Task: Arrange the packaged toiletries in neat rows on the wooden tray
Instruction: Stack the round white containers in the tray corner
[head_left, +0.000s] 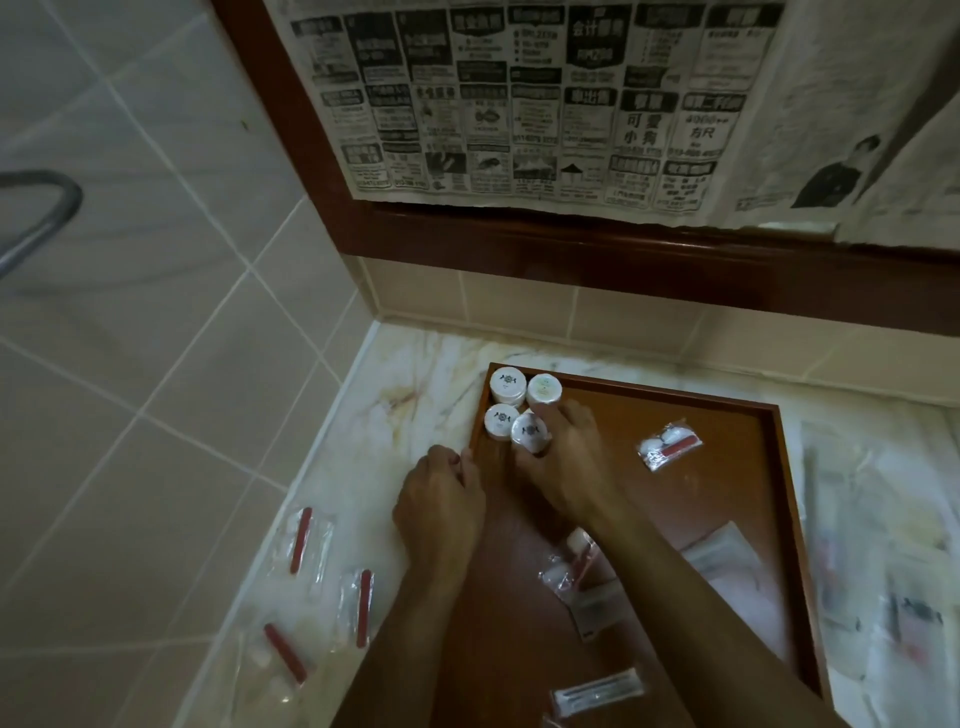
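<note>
A wooden tray (727, 467) lies on the marble counter. Several round white packaged toiletries sit in two rows in its far left corner; the nearest one (529, 432) is held by my right hand (566, 457), whose fingers curl round it. My left hand (441, 499) rests on the tray's left rim, fingers bent over the edge. A clear packet with a red strip (669, 446) lies further right on the tray. More clear packets (576, 566) and a long sachet (597, 693) lie nearer me on the tray, partly under my right arm.
Three clear packets with red strips (304, 540) (363, 608) (283, 652) lie on the counter left of the tray. Plastic-wrapped items (883, 571) lie to its right. A newspaper-covered, wood-framed mirror (545, 104) hangs behind; a tiled wall stands at left.
</note>
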